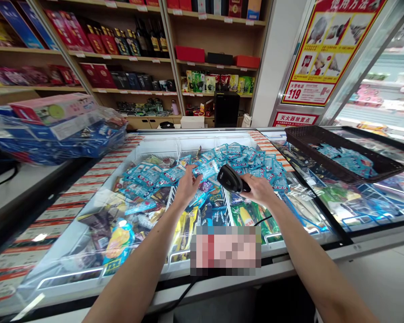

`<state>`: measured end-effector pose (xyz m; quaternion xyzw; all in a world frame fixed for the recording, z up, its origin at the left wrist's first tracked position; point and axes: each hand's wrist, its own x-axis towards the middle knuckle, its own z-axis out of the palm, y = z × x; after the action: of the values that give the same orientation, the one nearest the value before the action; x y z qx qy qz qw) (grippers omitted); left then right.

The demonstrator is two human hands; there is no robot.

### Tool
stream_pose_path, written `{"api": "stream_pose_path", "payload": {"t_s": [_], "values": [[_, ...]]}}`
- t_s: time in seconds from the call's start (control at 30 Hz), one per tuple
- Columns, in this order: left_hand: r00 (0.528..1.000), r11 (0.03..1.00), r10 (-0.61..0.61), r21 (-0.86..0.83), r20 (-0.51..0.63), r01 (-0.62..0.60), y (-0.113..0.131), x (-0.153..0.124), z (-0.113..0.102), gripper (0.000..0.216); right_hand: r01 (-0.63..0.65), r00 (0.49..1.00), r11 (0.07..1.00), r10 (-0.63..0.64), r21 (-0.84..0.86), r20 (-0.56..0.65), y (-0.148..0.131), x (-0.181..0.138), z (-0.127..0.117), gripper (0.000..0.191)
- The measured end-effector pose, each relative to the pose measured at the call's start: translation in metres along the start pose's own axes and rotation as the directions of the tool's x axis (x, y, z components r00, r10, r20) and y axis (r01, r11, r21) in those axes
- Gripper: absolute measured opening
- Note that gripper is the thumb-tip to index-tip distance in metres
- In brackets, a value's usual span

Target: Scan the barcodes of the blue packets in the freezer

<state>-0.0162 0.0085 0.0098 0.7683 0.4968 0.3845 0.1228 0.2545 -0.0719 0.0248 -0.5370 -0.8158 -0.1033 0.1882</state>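
My right hand (260, 188) is closed round the handle of a black barcode scanner (230, 178), its head tipped to the left. My left hand (188, 186) pinches the left end of a small light-blue packet (207, 169), just left of the scanner head. More packets of the same blue kind lie in a heap (239, 154) beyond both hands and in a second heap (146, 176) to the left. All of them rest on the glass top of a chest freezer (87, 229), with bagged frozen goods visible beneath.
A dark brown basket (346, 172) at the right contains several blue packets. Plastic-wrapped boxes (57, 130) stand at the left edge. A black cable (185, 294) runs near the front. Shelves (121, 58) of bottles and boxes line the back wall. A blurred patch covers the front middle.
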Motion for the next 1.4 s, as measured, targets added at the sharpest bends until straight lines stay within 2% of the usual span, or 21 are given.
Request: {"api": "stream_pose_path", "payload": {"t_s": [0.67,0.8,0.93,1.1,1.17,1.23,1.3,1.33,1.4], "values": [[1.000,0.998,0.031,0.062,0.000,-0.031,0.003,-0.002,-0.001,0.040,0.019,1.000,1.000,-0.019,-0.006,0.000,-0.001,0.000,0.001,0.039],[0.992,0.993,-0.042,0.108,-0.120,0.055,-0.001,-0.002,-0.001,0.044,0.010,0.999,1.000,-0.011,-0.009,-0.035,0.001,-0.001,0.005,0.038],[0.964,0.970,-0.115,0.181,-0.241,0.161,-0.005,-0.001,-0.004,0.046,-0.006,0.999,1.000,0.006,-0.018,-0.038,0.004,-0.001,0.006,0.038],[0.916,0.909,-0.087,0.346,-0.391,0.233,0.003,-0.004,-0.010,0.056,-0.021,1.000,0.999,0.020,-0.030,-0.023,0.007,-0.003,0.007,0.038],[0.939,0.906,-0.003,0.396,-0.343,0.147,0.007,-0.006,-0.010,0.055,-0.024,0.999,0.999,0.023,-0.038,-0.024,0.009,-0.003,0.008,0.039],[0.976,0.904,0.124,0.427,-0.182,-0.035,0.011,-0.007,-0.008,0.042,-0.032,0.999,0.999,0.031,-0.044,-0.026,0.010,-0.003,0.009,0.040],[0.974,0.882,0.227,0.422,0.004,-0.208,0.012,-0.008,-0.005,0.030,-0.040,0.999,0.998,0.039,-0.046,-0.029,0.011,-0.003,0.009,0.040],[0.965,0.873,0.252,0.416,0.066,-0.257,0.012,-0.008,-0.003,0.028,-0.043,0.999,0.998,0.041,-0.046,-0.029,0.011,-0.003,0.009,0.040],[0.963,0.865,0.252,0.424,0.095,-0.268,0.010,-0.008,-0.001,0.028,-0.050,0.998,0.998,0.049,-0.043,-0.026,0.011,-0.003,0.009,0.039]]}}
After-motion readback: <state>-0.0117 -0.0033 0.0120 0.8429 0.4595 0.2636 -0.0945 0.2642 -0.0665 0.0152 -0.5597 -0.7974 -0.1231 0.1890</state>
